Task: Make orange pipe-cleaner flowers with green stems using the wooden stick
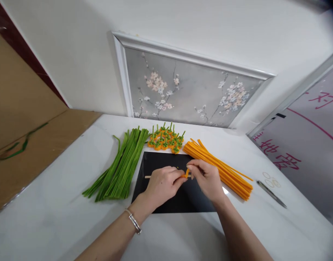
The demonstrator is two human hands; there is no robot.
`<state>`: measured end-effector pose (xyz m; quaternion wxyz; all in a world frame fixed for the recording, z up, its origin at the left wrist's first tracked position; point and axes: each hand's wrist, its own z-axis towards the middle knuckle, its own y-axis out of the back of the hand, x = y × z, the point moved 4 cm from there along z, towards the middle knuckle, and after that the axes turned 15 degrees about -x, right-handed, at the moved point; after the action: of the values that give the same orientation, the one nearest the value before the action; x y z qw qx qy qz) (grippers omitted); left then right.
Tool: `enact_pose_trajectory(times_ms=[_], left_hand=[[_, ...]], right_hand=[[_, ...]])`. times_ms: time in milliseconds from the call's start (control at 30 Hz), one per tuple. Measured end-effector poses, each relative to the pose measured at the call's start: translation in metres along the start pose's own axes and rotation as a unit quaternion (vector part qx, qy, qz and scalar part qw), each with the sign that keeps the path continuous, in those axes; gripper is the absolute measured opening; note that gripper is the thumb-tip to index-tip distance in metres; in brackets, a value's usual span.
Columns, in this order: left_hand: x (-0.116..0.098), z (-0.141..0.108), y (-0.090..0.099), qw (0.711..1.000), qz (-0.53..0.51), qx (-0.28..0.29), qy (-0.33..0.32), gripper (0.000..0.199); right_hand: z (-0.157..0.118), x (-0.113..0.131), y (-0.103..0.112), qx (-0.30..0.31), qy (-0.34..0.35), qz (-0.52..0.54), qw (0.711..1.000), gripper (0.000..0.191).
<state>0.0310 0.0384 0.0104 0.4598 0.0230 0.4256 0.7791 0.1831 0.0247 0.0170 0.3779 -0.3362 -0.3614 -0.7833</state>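
Observation:
Above the black mat [180,203], my left hand [164,183] is closed around a thin wooden stick [147,177], whose left end sticks out past my fingers. An orange pipe cleaner [187,173] is bent around the stick near its right end. The thumb and fingers of my right hand [208,180] pinch that pipe cleaner's upper end. My left fingertips press against its wrapped part, which they partly hide.
Green pipe cleaners [125,166] lie in a bundle left of the mat, orange pipe cleaners [221,168] to its right. Several small orange pieces with green tops [166,139] stand behind it. Tweezers [272,194] and clear bands [270,180] lie far right; cardboard [60,130] is left.

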Motion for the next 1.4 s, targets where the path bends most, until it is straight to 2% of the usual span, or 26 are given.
enact_pose_trajectory(times_ms=[100, 267, 367, 467, 533, 600, 733, 833, 933, 1100, 1233, 1400], left_hand=[[-0.005, 0.001, 0.002, 1.0, -0.009, -0.002, -0.019, 0.019], [-0.008, 0.002, 0.007, 0.998, -0.058, -0.026, -0.02, 0.016], [-0.006, 0.002, 0.01, 0.994, -0.096, -0.043, 0.014, 0.008], [-0.005, 0.002, 0.011, 0.989, -0.127, -0.057, 0.045, 0.027], [-0.004, 0.002, 0.011, 0.988, -0.138, -0.064, 0.041, 0.03], [-0.003, 0.003, 0.01, 0.986, -0.146, -0.074, 0.043, 0.027], [0.008, 0.004, 0.011, 0.972, -0.178, -0.117, 0.098, 0.022], [0.015, 0.005, 0.013, 0.96, -0.195, -0.145, 0.139, 0.021], [0.019, 0.005, 0.012, 0.959, -0.188, -0.145, 0.157, 0.022], [0.019, 0.004, 0.011, 0.975, -0.122, -0.143, 0.12, 0.025], [0.016, 0.003, 0.009, 0.987, -0.08, -0.113, 0.086, 0.025], [0.007, 0.003, 0.01, 0.994, -0.051, -0.073, 0.063, 0.027]], right_hand=[[0.004, -0.01, 0.0, 0.001, -0.032, -0.009, 0.999, 0.02], [0.005, -0.024, -0.004, 0.048, -0.067, -0.026, 0.996, 0.028], [0.005, -0.027, -0.006, 0.07, -0.07, -0.032, 0.995, 0.032], [0.004, -0.027, -0.006, 0.088, -0.069, -0.034, 0.993, 0.035], [0.004, -0.026, -0.005, 0.102, -0.065, -0.032, 0.992, 0.036], [0.003, -0.024, -0.005, 0.119, -0.061, -0.027, 0.991, 0.037], [0.001, -0.013, -0.007, 0.153, -0.042, -0.008, 0.987, 0.027], [0.0, -0.003, -0.008, 0.126, 0.007, -0.033, 0.991, 0.018], [-0.002, 0.005, -0.007, 0.089, 0.082, -0.072, 0.99, 0.017], [-0.007, 0.014, -0.006, 0.069, 0.17, -0.117, 0.976, 0.022], [-0.007, 0.018, -0.004, 0.056, 0.205, -0.139, 0.967, 0.028], [-0.005, 0.019, -0.001, 0.026, 0.21, -0.122, 0.97, 0.031]])
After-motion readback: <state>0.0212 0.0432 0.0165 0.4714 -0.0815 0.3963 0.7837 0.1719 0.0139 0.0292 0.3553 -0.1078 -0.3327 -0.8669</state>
